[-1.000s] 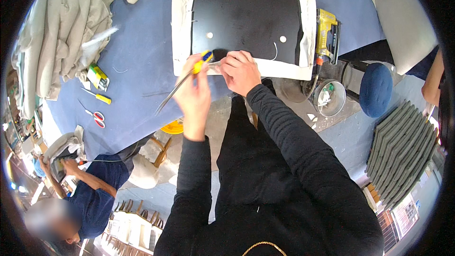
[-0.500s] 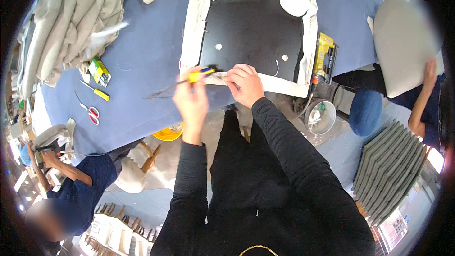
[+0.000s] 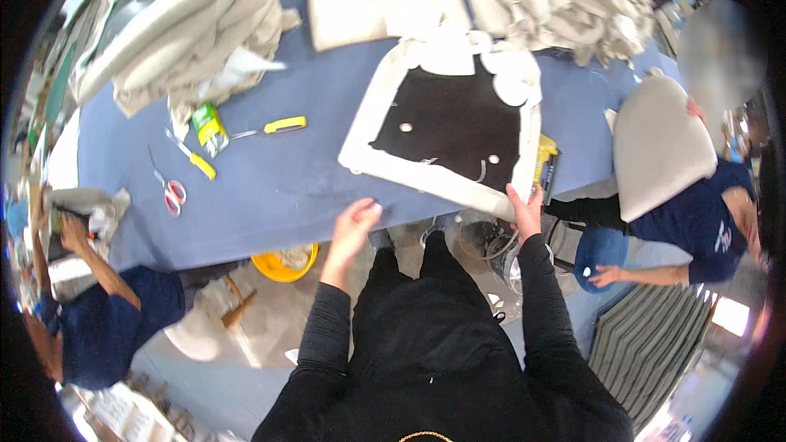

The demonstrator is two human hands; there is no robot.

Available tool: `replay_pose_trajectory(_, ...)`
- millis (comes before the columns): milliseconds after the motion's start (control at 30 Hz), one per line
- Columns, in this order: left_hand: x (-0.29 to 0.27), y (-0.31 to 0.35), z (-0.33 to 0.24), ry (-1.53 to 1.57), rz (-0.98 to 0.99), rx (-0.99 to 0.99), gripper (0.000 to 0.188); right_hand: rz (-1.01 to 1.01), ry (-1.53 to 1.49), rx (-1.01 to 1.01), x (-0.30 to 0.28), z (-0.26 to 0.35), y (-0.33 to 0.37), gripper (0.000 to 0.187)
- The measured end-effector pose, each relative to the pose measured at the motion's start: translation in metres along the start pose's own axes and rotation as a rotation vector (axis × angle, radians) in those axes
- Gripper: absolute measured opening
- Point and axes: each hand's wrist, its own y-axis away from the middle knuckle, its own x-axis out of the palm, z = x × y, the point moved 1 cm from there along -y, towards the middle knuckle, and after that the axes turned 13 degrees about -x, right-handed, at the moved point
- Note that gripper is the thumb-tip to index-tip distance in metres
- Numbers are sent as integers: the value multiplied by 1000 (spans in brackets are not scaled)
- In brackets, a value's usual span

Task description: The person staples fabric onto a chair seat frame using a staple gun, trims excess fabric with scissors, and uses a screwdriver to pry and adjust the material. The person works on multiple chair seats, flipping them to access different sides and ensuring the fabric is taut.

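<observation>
A cushion panel (image 3: pixel 449 118) lies face down on the table, with pale cloth folded over its edges around a black backing. My right hand (image 3: pixel 528 213) grips its near right corner, thumb on the pale border. My left hand (image 3: pixel 350 233) hovers off the table's front edge, fingers pinched together; a small whitish spot shows at the fingertips, too small to name. A yellow-handled screwdriver (image 3: pixel 285 124) rests on the table left of the panel. The yellow staple gun (image 3: pixel 544 162) lies just beyond my right hand, partly hidden by the panel.
Scissors (image 3: pixel 173 196), another yellow-handled tool (image 3: pixel 201 166) and a green-yellow packet (image 3: pixel 210 128) lie at left. Cloth heaps (image 3: pixel 196 33) line the far side. A yellow bucket (image 3: pixel 286 266) stands below the table. Co-workers are on both sides; the right one holds a padded cushion (image 3: pixel 663 147).
My left hand has let go of the yellow-handled screwdriver, now on the table. My right hand has moved right to the panel's corner, and the panel sits turned at an angle.
</observation>
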Motion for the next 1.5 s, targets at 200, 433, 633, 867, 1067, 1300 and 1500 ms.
replay_pose_trajectory(200,84,-29,-89,789,200,-14,66,412,-273,24,67,98,95,67)
replay_pose_trajectory(433,70,121,-240,-202,-241,668,86,1095,-256,94,63,78,118,84)
replay_pose_trajectory(633,119,215,-309,-970,-397,642,100,467,-376,-95,-3,82,42,53)
replay_pose_trajectory(867,201,221,-297,-1094,-353,697,91,-287,393,-450,-82,-73,-119,65)
replay_pose_trajectory(1067,210,235,-318,-1147,-401,638,88,-93,394,-313,-71,-53,-149,75)
replay_pose_trajectory(1300,165,213,-380,-1081,-224,635,86,-47,475,-222,-68,-42,-161,84)
replay_pose_trajectory(1500,113,159,-435,-900,-5,600,72,-41,220,-85,-65,-40,-193,85)
